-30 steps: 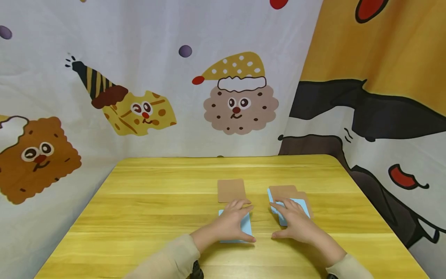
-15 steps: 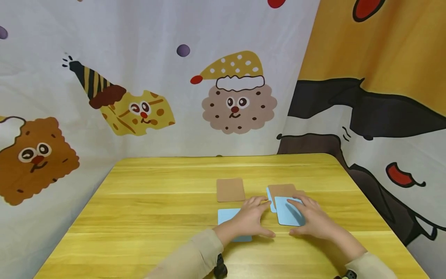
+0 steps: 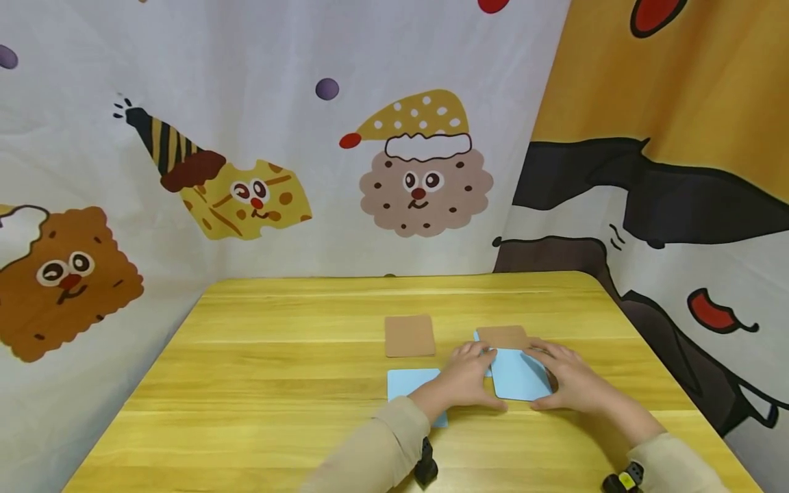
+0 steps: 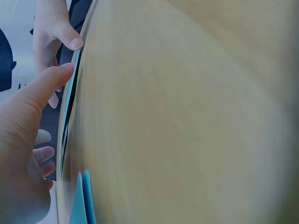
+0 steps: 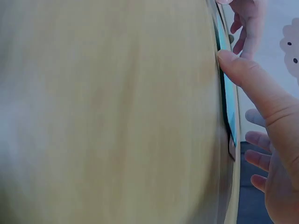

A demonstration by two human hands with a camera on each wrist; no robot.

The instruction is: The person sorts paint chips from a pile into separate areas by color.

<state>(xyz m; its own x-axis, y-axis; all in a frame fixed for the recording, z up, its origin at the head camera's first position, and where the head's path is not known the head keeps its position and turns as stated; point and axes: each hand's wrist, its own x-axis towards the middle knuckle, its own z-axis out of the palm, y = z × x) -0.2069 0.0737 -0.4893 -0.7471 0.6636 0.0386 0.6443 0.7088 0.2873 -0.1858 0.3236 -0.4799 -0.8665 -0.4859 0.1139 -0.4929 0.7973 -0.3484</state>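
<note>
Both hands flank a blue card [image 3: 520, 374] topping a small stack on the yellow table [image 3: 259, 356]. Left hand [image 3: 465, 380] at its 9 o'clock edge, right hand [image 3: 570, 383] at 3 o'clock; fingers straight, pressing the edges, nothing gripped. Brown card [image 3: 502, 336] at the blue card's 12 o'clock.

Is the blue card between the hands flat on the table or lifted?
Flat: the blue card lies on the stack, left hand and right hand touching its sides.
</note>
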